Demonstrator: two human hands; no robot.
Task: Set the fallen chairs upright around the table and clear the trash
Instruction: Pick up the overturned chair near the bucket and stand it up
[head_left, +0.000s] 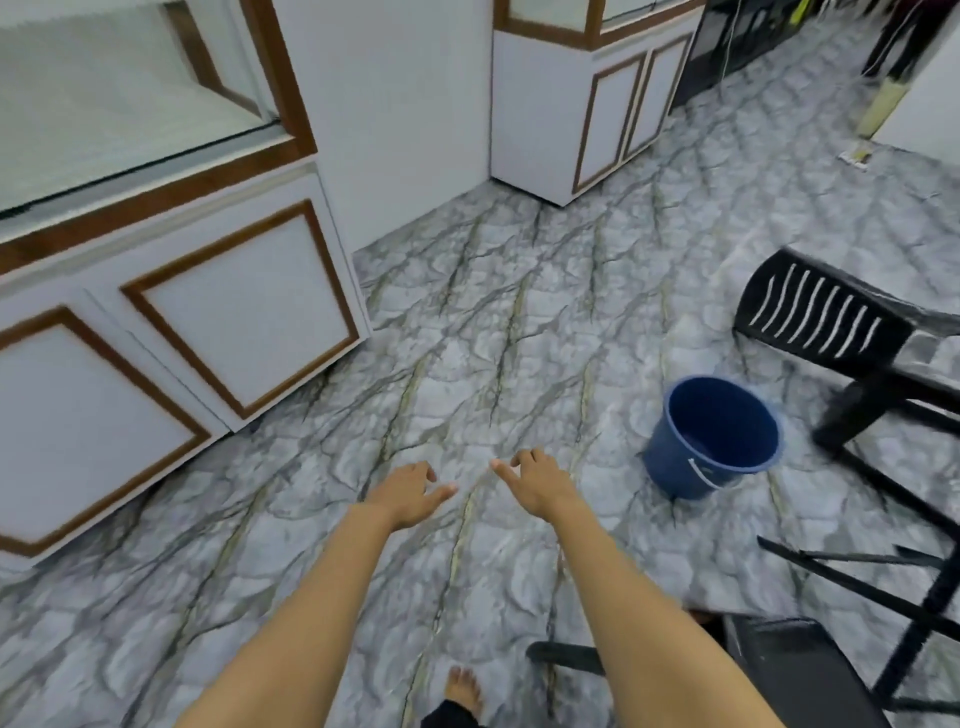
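A: Nearest the camera: a bare foot on the marble-patterned floor, at the bottom edge between the two forearms.

B: Hands?

A: Both stretched forward, palms down, over bare floor. Left hand: fingers loosely curled, thumb out, holding nothing. Right hand: same posture, empty, index finger pointing toward the left hand. The two are near each other, not touching.

B: Chairs?

A: Black chair at right, slotted panel facing up, its legs running off toward the right edge; whether it lies tipped or stands I cannot tell. A second dark chair part at lower right, by the right forearm.

B: Trash container?

A: Blue bucket upright on the floor, right of the right hand, just beside the black chair. White cabinet at left.
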